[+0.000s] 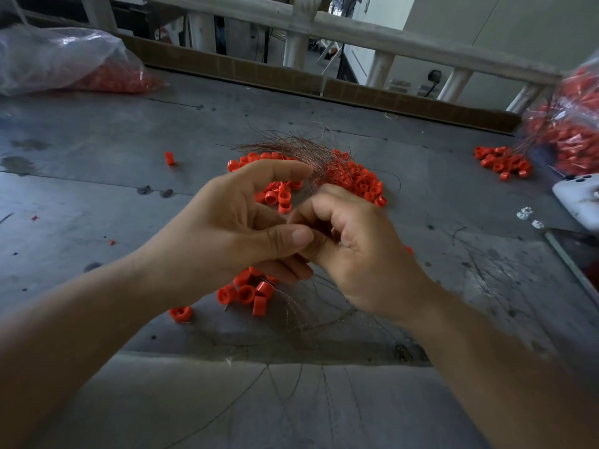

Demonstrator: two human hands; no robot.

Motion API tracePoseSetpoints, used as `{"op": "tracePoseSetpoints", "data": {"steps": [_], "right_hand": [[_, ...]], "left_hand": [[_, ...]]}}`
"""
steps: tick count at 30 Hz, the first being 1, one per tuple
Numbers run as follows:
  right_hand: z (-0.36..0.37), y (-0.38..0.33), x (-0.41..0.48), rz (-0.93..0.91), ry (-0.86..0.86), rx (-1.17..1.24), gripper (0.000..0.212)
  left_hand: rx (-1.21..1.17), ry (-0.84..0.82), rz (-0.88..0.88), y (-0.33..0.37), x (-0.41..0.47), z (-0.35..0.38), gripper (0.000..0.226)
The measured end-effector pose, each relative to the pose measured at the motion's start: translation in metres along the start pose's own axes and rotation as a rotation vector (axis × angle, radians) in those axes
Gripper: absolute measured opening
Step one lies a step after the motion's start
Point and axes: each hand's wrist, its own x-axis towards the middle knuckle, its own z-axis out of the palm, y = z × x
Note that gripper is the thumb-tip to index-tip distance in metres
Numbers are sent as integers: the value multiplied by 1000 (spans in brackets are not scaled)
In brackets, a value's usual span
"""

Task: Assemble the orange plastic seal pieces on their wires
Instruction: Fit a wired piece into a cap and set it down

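Nearest of all, loose wires (308, 319), hair-thin, strewn in curves over the grey surface (97, 196) between two bare forearms reaching in from the near edge. Just beyond, raised above the surface, left hand (233, 228) and right hand (356, 244) meeting tip to tip. Left fingers (285, 238): thumb pressed onto a thin wire (316, 231), lower ones curled beneath, forefinger arched free toward the far side. Right fingers (311, 209) curled tight, pinching the same wire just right of the left thumb. Cannot tell whether an orange piece sits inside the pinch; hidden behind the knuckles. Under the left hand, a small cluster of orange seal pieces (249, 294) lying on the surface, with a single piece (181, 313) just left of it. Farther off, behind the hands, the main pile (356, 181) of orange pieces, and over its far side a bundle of copper-coloured wires (291, 145) fanned out to the left. A lone piece (169, 158) well left of that pile. At the right edge, a white device (577, 199) with small white bits (526, 215) near it. Beyond, a smaller heap (502, 163) of orange pieces just beside a clear bag (573, 124) packed with orange seals and wires. Far left, another bag (64, 63), clear, with orange pieces inside. Along the far edge, a cardboard strip (356, 92), then a pale railing (356, 30).
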Motion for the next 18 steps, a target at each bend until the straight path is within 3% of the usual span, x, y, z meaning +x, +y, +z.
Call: {"op": "tracePoseSetpoints", "data": {"steps": [6,10,13,18], "right_hand": [[-1,0,1,55,-29,104,15],[-3,0,1,87,-30,228,5],[-5,-2,1,115,-46,412,14],[-13,-4,3,203,-30,484,27]], "left_hand": [[-32,5,-46,3,1,0,58],[-110,-3,-103,5,3,-2,49],[-161,3,-125,7,4,-5,32],[-268,19,-102,11,5,-10,31]]}}
